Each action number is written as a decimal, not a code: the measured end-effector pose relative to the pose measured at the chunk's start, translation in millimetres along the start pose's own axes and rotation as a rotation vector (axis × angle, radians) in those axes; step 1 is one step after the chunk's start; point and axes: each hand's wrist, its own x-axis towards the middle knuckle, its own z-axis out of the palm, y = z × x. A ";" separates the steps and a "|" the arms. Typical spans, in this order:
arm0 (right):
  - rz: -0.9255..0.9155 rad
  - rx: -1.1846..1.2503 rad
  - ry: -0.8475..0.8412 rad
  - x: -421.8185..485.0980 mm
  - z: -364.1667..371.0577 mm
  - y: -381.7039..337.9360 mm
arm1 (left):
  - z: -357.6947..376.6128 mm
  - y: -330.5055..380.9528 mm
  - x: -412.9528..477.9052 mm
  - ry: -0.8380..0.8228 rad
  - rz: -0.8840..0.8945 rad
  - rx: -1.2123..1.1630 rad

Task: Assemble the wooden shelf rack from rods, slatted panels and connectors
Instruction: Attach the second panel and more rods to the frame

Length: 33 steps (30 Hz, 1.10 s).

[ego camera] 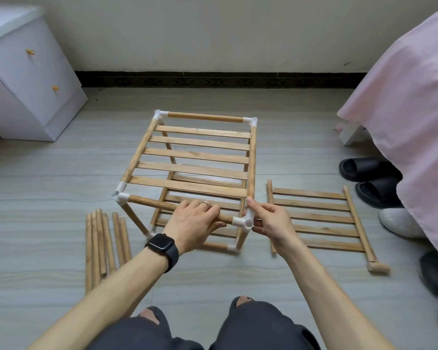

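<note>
A two-level wooden rack (pixel 195 170) stands on the floor in front of me, with slatted panels joined by white corner connectors. My left hand (pixel 192 221) grips the near top rod (pixel 152 202) from above. My right hand (pixel 268 218) pinches the near-right white connector (pixel 244 221), with the thumb up against the panel's right side rod. A spare slatted panel (pixel 316 218) lies flat to the right of the rack. Several loose rods (pixel 104 246) lie in a bundle on the floor to the left.
A white drawer cabinet (pixel 28 77) stands at the back left. A bed with a pink cover (pixel 410 109) fills the right side, with black slippers (pixel 369 180) and a white shoe (pixel 400 223) beside it. My knees (pixel 202 324) are at the bottom.
</note>
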 end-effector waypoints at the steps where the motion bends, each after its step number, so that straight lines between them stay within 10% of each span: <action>1: -0.018 -0.003 0.009 0.3 0.5 -0.5 | -1.1 -0.1 -0.2 0.004 -0.005 0.009; 7: -0.086 -0.177 0.067 6.9 12.5 4.4 | -3.2 -0.6 -6.0 0.082 -0.003 0.045; 22: 0.219 0.272 -0.400 17.5 32.0 -1.1 | -2.5 -41.5 -17.2 -0.011 -0.052 0.028; 33: 0.177 0.644 -0.396 -10.9 92.6 32.3 | -26.5 -48.9 -41.1 -0.127 -0.025 -0.072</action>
